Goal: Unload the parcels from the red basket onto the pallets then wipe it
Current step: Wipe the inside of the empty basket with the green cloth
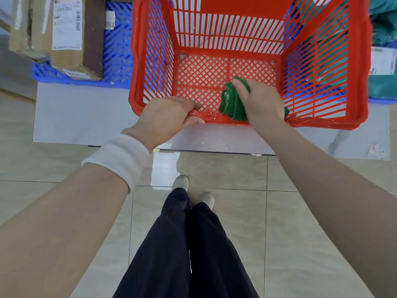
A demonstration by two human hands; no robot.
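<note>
No print is legible anywhere; all of it is too blurred or too small.

- Large white shipping label (67,24) on the upright brown cardboard box (92,39), upper left: rows of dark print and a barcode-like strip down its right edge, unreadable.
- Smaller white label (77,74) on the same box's lower end face, unreadable.
- Small white barcode sticker (110,20) just right of the box, in front of the blue plastic lattice pallet (118,50); I cannot tell what it is stuck to.
- White label (383,61) on the teal plastic mailer bag (380,87), far right: faint lines only.

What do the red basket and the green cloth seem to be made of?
The red basket looks like moulded plastic, slightly glossy, with thin lattice walls. The green cloth seems soft, fuzzy, matte fabric; it bunches in folds under the right hand.
</note>
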